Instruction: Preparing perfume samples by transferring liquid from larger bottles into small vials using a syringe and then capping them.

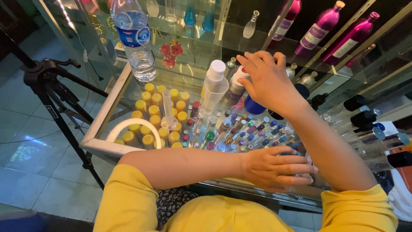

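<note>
My right hand [268, 81] reaches forward over the glass counter [101, 144], its fingers curled on a white bottle with a red and white label [237, 85]. Just left of it stands a clear measuring cup [213, 95] with a white-capped bottle [216, 68] behind it. My left hand [277, 167] lies flat across the counter's near edge, fingers together and pointing right, holding nothing. Under the glass are many yellow-capped vials [156, 111] and several small vials with coloured caps [240, 135].
A clear water bottle [135, 38] with a blue label stands at the counter's far left. Pink bottles [339, 32] lie on a glass shelf at the back right. A black tripod [51, 96] stands on the tiled floor at left. Black-capped bottles [365, 118] are at right.
</note>
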